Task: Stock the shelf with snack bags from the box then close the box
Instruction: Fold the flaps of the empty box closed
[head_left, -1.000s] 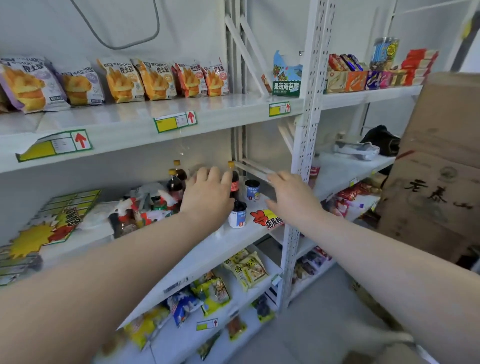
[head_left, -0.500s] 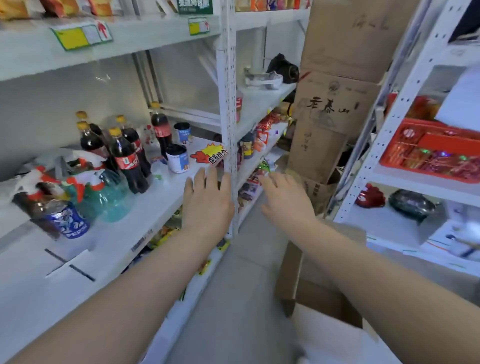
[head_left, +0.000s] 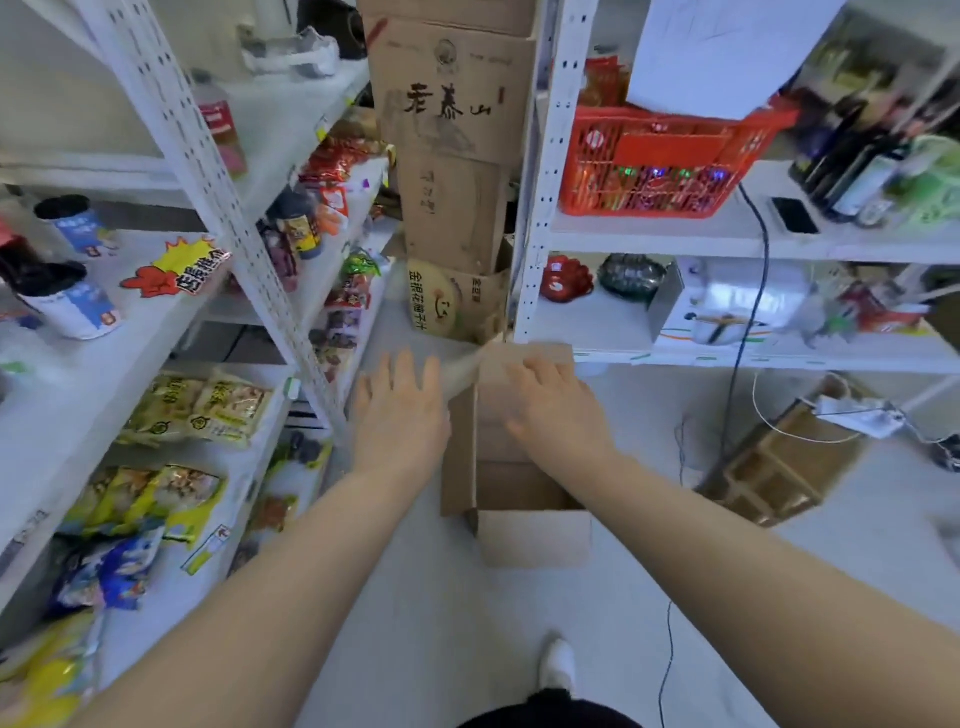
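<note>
An open cardboard box (head_left: 535, 538) stands on the floor in the aisle, its flaps raised. My left hand (head_left: 400, 410) hovers just left of the box with its fingers straight and holds nothing. Over the far flap my right hand (head_left: 545, 405) is spread with relaxed fingers; whether it touches the flap is unclear through the blur. Snack bags (head_left: 202, 408) lie on the lower shelves at the left, more snack bags (head_left: 150, 493) one level down. What is inside the box is hidden.
White shelving (head_left: 208, 171) with cups and bottles lines the left. Stacked cardboard boxes (head_left: 452, 150) fill the aisle's far end. Right shelving holds a red basket (head_left: 660, 166) and bottles. A wooden crate (head_left: 774, 467) and cables lie on the floor at the right.
The view has swung from the upper shelf down to the floor. Both hands have dropped from the shelf edge to the open box; neither holds anything.
</note>
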